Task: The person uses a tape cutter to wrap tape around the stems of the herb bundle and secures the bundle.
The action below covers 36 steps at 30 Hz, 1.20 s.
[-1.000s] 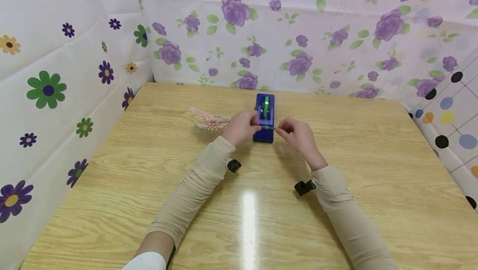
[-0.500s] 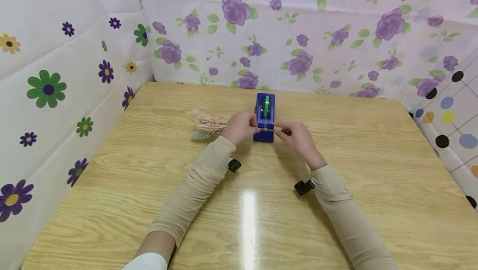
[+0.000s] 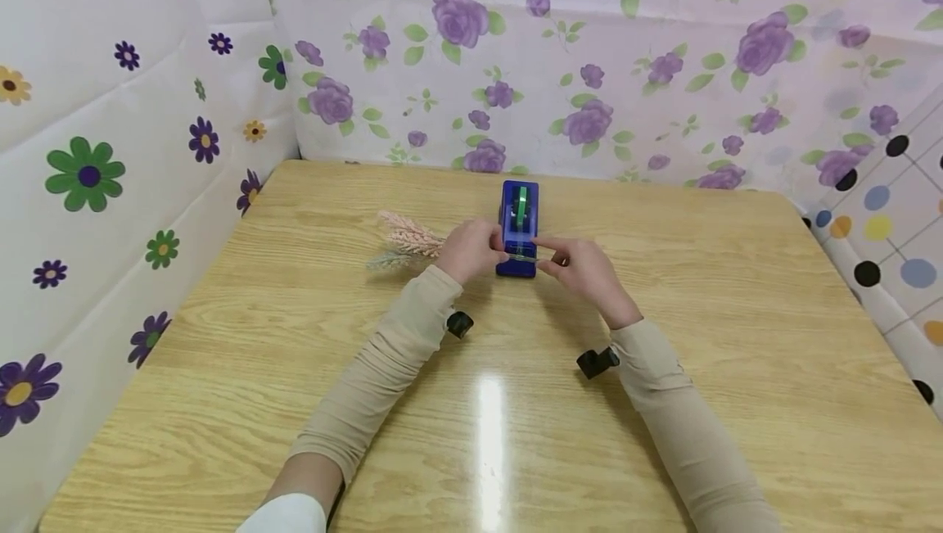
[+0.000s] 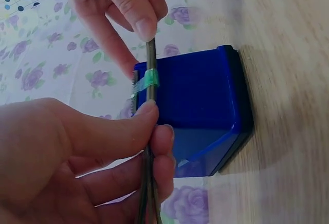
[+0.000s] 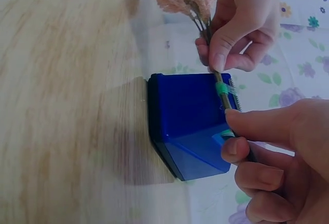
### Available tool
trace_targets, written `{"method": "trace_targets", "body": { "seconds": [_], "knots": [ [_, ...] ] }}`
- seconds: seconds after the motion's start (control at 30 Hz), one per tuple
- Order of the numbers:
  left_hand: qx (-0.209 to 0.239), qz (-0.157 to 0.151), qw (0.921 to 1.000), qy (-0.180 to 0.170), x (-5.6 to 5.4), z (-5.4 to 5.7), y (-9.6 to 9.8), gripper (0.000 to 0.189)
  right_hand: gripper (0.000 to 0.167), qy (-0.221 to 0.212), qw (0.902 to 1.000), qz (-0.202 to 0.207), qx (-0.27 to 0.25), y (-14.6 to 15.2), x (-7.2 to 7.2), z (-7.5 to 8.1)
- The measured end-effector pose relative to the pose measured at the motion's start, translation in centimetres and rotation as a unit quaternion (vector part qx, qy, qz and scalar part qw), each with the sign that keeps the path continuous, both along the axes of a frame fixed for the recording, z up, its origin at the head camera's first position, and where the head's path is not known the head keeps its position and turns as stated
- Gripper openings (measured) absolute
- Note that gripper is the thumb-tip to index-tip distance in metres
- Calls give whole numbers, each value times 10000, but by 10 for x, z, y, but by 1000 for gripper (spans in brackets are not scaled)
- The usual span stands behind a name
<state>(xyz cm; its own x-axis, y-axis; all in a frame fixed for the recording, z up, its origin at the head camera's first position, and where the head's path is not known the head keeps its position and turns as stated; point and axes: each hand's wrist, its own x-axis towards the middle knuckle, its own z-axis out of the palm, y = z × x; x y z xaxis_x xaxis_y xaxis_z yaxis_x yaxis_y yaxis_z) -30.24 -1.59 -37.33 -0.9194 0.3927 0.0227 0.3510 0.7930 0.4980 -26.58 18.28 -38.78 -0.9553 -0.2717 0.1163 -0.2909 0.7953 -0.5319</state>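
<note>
A small bunch of artificial flowers [image 3: 411, 237], with pink and grey-green sprigs, lies sideways in my left hand [image 3: 471, 250]. Thumb and fingers of that hand grip the thin dark stems [image 4: 150, 54]. My right hand [image 3: 585, 271] pinches the stems' other end, its index finger reaching toward the dispenser in the head view. Between the two hands, green tape [image 4: 151, 77] wraps the stems and runs to the toothed cutter of the blue tape dispenser [image 3: 521, 269]. A green tape roll [image 3: 521, 205] sits inside the dispenser.
The wooden table [image 3: 412, 451] extends around the dispenser on every side. Behind it hangs a purple-flowered cloth [image 3: 457, 99], and another patterned cloth [image 3: 147, 189] covers the left side. Small black wrist cameras [image 3: 597, 363] sit under both forearms.
The flower heads have turned, and the grey-green sprig now shows below the pink ones. My right index finger has stretched out toward the dispenser. The stems sit slightly lower over it.
</note>
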Motion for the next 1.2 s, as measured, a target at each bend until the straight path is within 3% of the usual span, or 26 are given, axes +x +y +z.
{"method": "trace_targets", "body": {
  "seconds": [0.2,0.4,0.67,0.93,1.1,1.2],
  "knots": [
    [-60,-19,9997,-256,2,2,2,23,45,-32,9998,124,122,1,-1,4],
    [105,154,9996,-201,5,0,0,27,47,-79,9995,41,310,-4,-3,0],
    [124,158,9993,-312,5,-3,1,31,50,-198,9988,-117,432,-7,-1,-1],
    [-442,-118,9969,-641,-1,-11,1,30,63,-314,9974,79,648,-7,1,-5],
    [-116,-244,9977,-616,5,4,-4,26,58,-458,9985,149,245,-1,2,3],
    [246,-315,9972,-630,9,20,-10,22,49,375,9986,296,-223,2,4,14]
  ]
}}
